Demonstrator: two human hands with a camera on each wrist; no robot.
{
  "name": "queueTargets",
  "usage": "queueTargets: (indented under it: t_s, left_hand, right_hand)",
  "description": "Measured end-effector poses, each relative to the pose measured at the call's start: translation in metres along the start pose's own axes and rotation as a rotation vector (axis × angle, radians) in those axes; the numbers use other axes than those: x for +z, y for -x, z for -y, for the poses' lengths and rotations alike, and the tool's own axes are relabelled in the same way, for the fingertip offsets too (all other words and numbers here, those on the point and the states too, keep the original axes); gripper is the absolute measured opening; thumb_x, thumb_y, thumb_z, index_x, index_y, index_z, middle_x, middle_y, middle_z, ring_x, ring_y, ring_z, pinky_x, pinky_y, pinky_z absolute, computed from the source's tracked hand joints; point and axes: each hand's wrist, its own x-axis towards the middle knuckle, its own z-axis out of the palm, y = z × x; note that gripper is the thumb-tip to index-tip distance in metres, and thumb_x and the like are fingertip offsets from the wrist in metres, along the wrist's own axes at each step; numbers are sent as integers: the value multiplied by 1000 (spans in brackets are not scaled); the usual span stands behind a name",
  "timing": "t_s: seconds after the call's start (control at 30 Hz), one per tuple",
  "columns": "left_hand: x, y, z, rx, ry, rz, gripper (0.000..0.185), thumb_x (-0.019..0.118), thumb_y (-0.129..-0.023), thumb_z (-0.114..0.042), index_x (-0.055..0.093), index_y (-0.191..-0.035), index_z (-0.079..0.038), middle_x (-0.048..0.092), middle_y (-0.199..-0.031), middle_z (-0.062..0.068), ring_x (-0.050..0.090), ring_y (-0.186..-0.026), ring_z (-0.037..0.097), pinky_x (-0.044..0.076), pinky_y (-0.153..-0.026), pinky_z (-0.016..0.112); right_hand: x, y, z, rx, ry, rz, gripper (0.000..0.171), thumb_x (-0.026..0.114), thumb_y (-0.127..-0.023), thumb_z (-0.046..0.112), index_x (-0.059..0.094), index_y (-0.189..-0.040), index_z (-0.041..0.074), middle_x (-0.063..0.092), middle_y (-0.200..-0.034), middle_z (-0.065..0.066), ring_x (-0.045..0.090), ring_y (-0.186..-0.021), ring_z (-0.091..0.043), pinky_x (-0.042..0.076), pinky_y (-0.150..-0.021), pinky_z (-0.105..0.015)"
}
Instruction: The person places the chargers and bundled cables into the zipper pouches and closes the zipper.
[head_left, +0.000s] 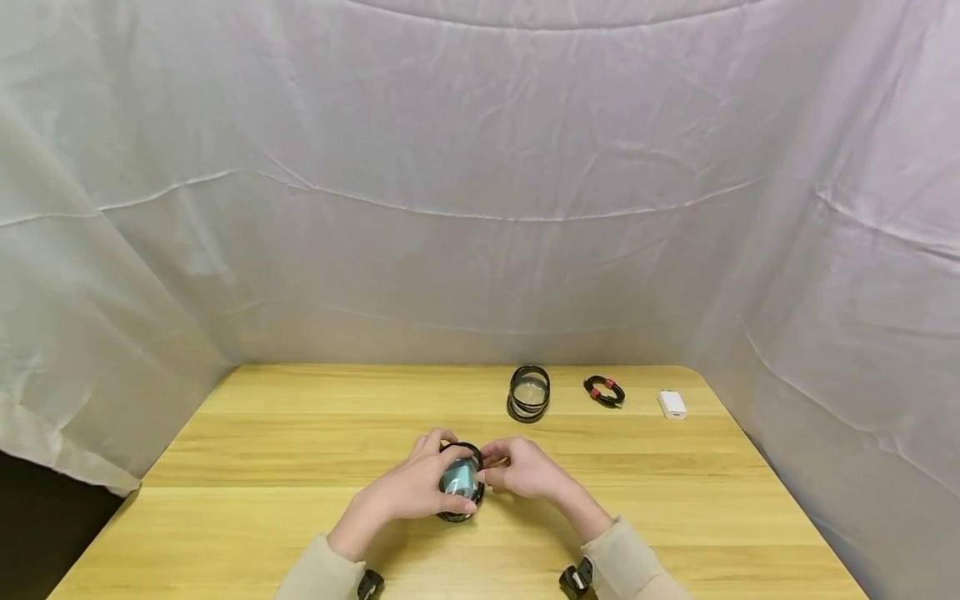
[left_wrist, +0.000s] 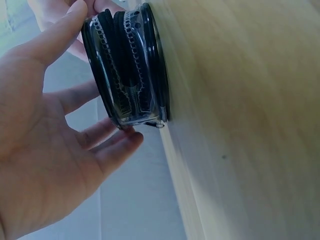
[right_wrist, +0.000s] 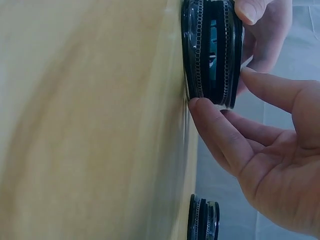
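A round clear case (head_left: 459, 482) with black rims and a zipper around its side stands on the wooden table (head_left: 300, 433) near the front middle. My left hand (head_left: 448, 472) wraps it from the left, thumb over the top and fingers (left_wrist: 117, 142) against its lower rim. From the right, my right hand (head_left: 492, 467) pinches the same case (right_wrist: 212, 50); its thumb and forefinger (right_wrist: 212, 127) rest on the zipper side. In the left wrist view the case (left_wrist: 127, 70) shows a dark coil inside.
A second round case (head_left: 528, 392) stands behind, also seen in the right wrist view (right_wrist: 202, 220). To its right lie a coiled black cable (head_left: 603, 390) with red ties and a white charger (head_left: 672, 404). White cloth (head_left: 480, 208) surrounds the table.
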Motion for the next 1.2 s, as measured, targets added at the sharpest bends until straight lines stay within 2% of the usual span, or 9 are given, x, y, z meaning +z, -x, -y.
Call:
queueTargets:
  t_s: [0.13, 0.33, 0.47, 0.6, 0.8, 0.93, 1.07, 1.2]
  left_hand:
    - [-1, 0, -1, 23, 22, 9, 71, 86, -84, -44, 60, -141, -10, 42, -150, 15, 45, -129, 30, 54, -97, 49]
    - [-1, 0, -1, 55, 47, 37, 69, 84, -86, -39, 59, -143, -10, 40, -152, 16, 54, -127, 30, 54, -102, 48]
    - [0, -1, 0, 75, 58, 49, 64, 85, -86, -34, 60, -141, -12, 43, -145, 8, 58, -120, 25, 54, -103, 42]
    - [0, -1, 0, 97, 65, 53, 59, 84, -87, -32, 62, -139, -14, 47, -138, 0, 59, -117, 20, 53, -102, 37]
    - [-2, 1, -1, 144, 51, 63, 54, 83, -88, -27, 65, -137, -14, 53, -139, -3, 58, -121, 17, 51, -105, 35]
    - [-3, 0, 0, 177, 2, 62, 55, 83, -86, -25, 66, -137, -13, 57, -143, 0, 52, -130, 21, 50, -107, 41]
    - [-4, 1, 0, 176, -25, 59, 56, 83, -85, -26, 67, -138, -16, 58, -147, 0, 43, -137, 25, 49, -107, 46]
    - [-4, 1, 0, 170, -33, 66, 57, 84, -86, -26, 67, -139, -16, 58, -148, -1, 43, -135, 24, 50, -105, 46]
  right_hand:
    - [-2, 0, -2, 13, 5, -2, 34, 74, -94, 14, 68, -122, -4, 72, -108, -12, 73, -85, -26, 60, -68, -31]
    - [-5, 0, -4, 18, -19, -9, 36, 73, -95, 12, 66, -124, -7, 71, -114, -16, 74, -90, -26, 63, -75, -38]
    - [-7, 1, -5, 16, -37, -4, 37, 72, -94, 9, 65, -126, -9, 69, -117, -19, 73, -93, -26, 64, -79, -43]
    - [-9, 2, -7, 20, -43, -10, 39, 72, -95, 9, 64, -128, -11, 69, -120, -21, 72, -96, -26, 64, -81, -44]
    - [-10, 2, -6, 25, -47, -6, 44, 71, -96, 11, 60, -132, -12, 67, -125, -24, 72, -99, -29, 64, -82, -43]
    - [-10, 1, -6, 18, -10, -4, 43, 71, -97, 11, 61, -132, -11, 67, -123, -23, 72, -101, -31, 63, -84, -42]
    - [-10, 1, -7, 14, 23, -5, 41, 71, -97, 11, 62, -131, -10, 68, -123, -22, 71, -103, -31, 63, -84, -40]
    - [-10, 1, -7, 13, 35, -3, 40, 70, -97, 10, 62, -131, -10, 68, -123, -22, 70, -105, -32, 62, -86, -40]
